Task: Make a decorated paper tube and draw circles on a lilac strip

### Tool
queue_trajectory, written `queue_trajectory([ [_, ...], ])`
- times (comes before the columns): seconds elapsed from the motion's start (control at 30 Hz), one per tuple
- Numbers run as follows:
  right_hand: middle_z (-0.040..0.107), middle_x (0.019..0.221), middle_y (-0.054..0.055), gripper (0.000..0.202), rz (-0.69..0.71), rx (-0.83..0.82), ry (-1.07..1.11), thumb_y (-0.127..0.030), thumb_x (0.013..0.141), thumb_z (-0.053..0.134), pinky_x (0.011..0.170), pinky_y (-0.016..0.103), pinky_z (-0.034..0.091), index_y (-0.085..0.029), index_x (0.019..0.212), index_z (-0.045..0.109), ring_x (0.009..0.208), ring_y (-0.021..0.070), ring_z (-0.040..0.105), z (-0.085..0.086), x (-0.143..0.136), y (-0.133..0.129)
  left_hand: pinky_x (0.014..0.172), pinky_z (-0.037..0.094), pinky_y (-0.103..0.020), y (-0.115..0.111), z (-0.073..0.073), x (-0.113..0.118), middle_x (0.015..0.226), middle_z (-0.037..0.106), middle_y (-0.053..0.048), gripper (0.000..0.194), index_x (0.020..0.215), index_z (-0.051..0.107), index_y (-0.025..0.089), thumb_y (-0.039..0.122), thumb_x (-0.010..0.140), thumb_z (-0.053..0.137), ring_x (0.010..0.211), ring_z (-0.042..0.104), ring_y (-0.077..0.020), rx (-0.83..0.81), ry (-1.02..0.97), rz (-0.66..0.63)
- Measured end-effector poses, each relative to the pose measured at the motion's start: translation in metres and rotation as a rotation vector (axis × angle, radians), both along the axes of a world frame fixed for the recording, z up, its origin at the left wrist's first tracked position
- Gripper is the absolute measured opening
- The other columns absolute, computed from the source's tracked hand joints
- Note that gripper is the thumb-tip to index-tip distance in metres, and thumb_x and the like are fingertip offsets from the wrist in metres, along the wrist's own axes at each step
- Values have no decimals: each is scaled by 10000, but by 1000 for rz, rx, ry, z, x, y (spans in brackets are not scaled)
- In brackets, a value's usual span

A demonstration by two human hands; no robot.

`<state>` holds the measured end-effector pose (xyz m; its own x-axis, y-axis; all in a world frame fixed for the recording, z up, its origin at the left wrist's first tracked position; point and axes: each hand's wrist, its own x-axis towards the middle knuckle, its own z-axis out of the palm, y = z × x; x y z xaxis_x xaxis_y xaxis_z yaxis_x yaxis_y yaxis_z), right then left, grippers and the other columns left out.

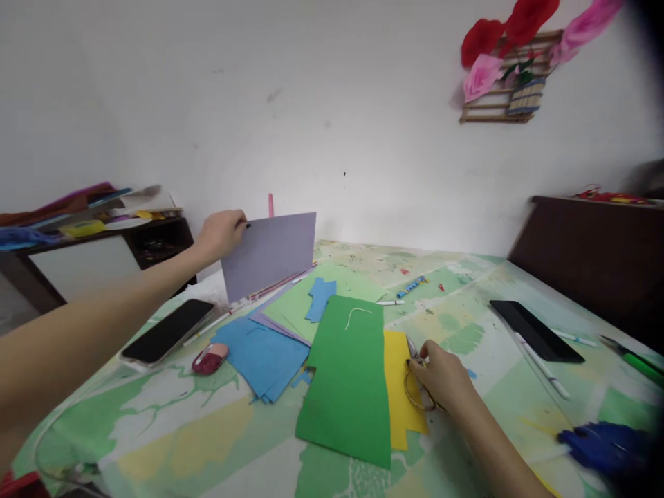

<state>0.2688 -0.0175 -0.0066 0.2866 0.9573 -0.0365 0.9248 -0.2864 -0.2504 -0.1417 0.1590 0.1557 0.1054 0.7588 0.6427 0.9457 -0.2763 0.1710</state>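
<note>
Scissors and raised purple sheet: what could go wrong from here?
The purple sheet, held near its upper corner by the left hand, may bend or slip. The scissors, in the right hand over the yellow sheet, could snag it. The thin white strand on the green sheet might slide off if bumped.

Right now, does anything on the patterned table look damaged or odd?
Yes: the dark green paper sheet has a notched left edge, and the yellow paper sheet beside it has a stepped bottom edge; neither is rectangular.

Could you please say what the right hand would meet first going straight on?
Past the scissors it touches, the right hand would probably meet the yellow paper first, though depth is unclear.
</note>
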Motion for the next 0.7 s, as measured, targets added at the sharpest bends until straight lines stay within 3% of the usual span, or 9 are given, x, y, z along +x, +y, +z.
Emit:
queue_trajectory([
  [0.13,668,832,108,133,-45,36,-1,-296,804,477,585,301,364,-195,876,526,832,294,630,1,7,-2,864,421,-412,-19,10,3,1042,583,-71,221,1016,575,163,325,911,467,986,546,-220,170,66,-8],
  [0.27,655,835,169,166,-127,82,25,-289,795,476,612,388,423,-164,868,558,820,369,628,0,20,-4,779,407,-362,-41,8,11,1010,588,-83,225,966,571,224,299,910,366,962,540,-244,292,93,-41],
  [0.4,616,965,254,165,-157,217,81,-224,777,509,799,605,382,-106,853,597,1035,465,536,2,22,-2,719,417,-332,-72,-4,28,947,603,-75,210,920,555,225,318,903,367,884,555,-225,363,89,-114],
  [0.47,580,1104,239,197,-97,321,161,-238,804,510,929,611,317,-107,918,602,1161,426,466,5,16,-1,735,425,-315,-90,-8,39,885,603,-52,176,890,547,229,296,896,385,843,560,-204,408,44,-157],
  [0.57,595,1176,133,290,87,418,366,-344,880,452,952,410,426,-162,1079,557,1121,254,547,7,2,-1,704,421,-289,-114,-12,56,847,597,-14,158,881,546,220,304,893,413,774,558,-176,449,-99,-163],
  [0.63,588,1227,104,379,217,434,586,-402,906,411,883,335,493,-198,1221,464,1054,192,602,7,-9,-5,659,414,-264,-124,-17,70,802,587,10,169,831,551,213,353,867,463,730,546,-160,357,-328,-207],
  [0.7,520,1324,121,485,321,421,974,-442,891,454,870,352,510,-223,1313,364,1047,197,617,8,-18,-10,626,408,-252,-130,-27,85,771,570,12,213,805,549,206,408,838,490,719,536,-159,183,-511,-277],
])
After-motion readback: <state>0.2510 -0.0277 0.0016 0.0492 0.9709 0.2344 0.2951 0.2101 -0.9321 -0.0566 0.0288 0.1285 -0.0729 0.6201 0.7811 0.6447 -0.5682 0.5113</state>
